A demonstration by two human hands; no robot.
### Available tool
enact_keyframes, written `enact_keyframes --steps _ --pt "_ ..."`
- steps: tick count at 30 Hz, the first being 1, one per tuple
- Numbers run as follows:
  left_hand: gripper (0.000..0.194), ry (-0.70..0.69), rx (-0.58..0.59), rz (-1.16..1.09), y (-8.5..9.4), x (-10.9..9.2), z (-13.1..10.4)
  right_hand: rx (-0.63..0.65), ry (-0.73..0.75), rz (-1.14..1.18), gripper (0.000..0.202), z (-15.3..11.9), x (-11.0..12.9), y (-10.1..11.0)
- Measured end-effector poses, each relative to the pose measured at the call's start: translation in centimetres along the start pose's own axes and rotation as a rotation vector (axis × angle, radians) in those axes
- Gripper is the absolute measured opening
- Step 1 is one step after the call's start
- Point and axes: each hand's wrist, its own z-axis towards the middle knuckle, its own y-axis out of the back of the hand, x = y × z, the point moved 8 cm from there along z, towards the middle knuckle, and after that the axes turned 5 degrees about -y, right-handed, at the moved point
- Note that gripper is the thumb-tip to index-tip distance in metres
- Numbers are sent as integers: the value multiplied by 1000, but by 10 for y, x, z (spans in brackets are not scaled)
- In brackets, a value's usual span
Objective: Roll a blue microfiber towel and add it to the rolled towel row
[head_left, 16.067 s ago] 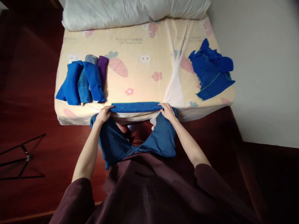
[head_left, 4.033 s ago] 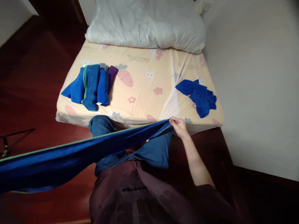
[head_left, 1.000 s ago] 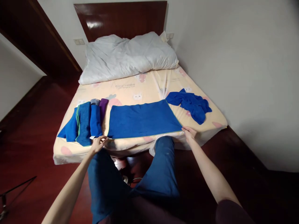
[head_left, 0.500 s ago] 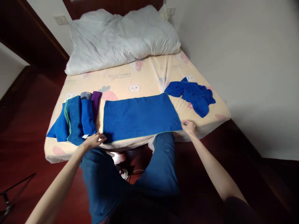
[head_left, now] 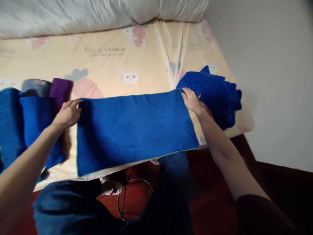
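Towel (head_left: 137,127), blue with a thin green edge, lies spread flat across the near part of the bed (head_left: 146,65), its long axis running left to right in front of the person and its near edge just over the mattress side. Left hand (head_left: 67,113) rests at the towel's far left corner, fingers loosely spread and touching the cloth edge; whether it pinches the corner cannot be told. Right hand (head_left: 194,101) sits at the far right corner, fingers extended and flat, likewise with no clear pinch showing. Each hand is at its own end of the far edge, so neither is nearer; the body of the towel lies toward the person from both hands. Just right of the right hand is a crumpled blue cloth (head_left: 215,93), touching or nearly touching the wrist. Left of the left hand stand folded towels (head_left: 31,124), blue, with a purple one (head_left: 60,93) and a grey one (head_left: 33,86) behind.

Half a second earlier both hands were at the towel's near corners, by the mattress edge; they have since gone up to the far corners, and the camera has dipped closer to the bed. The towel itself has stayed flat.
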Motion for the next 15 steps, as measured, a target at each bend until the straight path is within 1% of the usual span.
enact_keyframes --steps 2,4,6,7,8,9,10,12,14,15 --pt "66 35 -9 -2 -7 11 13 4 -24 5 57 32 -22 -9" --pt "65 69 -15 8 -11 19 21 -7 -107 11 57 57 -49 -10" --pt "65 94 -36 16 -9 22 28 -22 -251 -7 58 72 -75 -6" --pt "64 110 -37 16 -7 23 30 -41 -320 -30 59 75 -83 -2" --pt "64 130 -27 11 -5 23 32 -74 -366 -56 59 75 -86 3" --pt "65 145 -6 3 -4 24 34 -119 -373 -78 57 74 -82 9" --pt "68 153 18 -7 -3 23 36 -166 -337 -84 53 72 -73 13" --pt "80 155 51 -28 1 23 38 -209 -194 -39 41 67 -43 16" --pt "95 179 49 -43 5 25 39 -156 -75 59 33 63 -16 10" --pt "101 206 38 -47 7 28 39 -109 -50 112 32 62 -8 6"
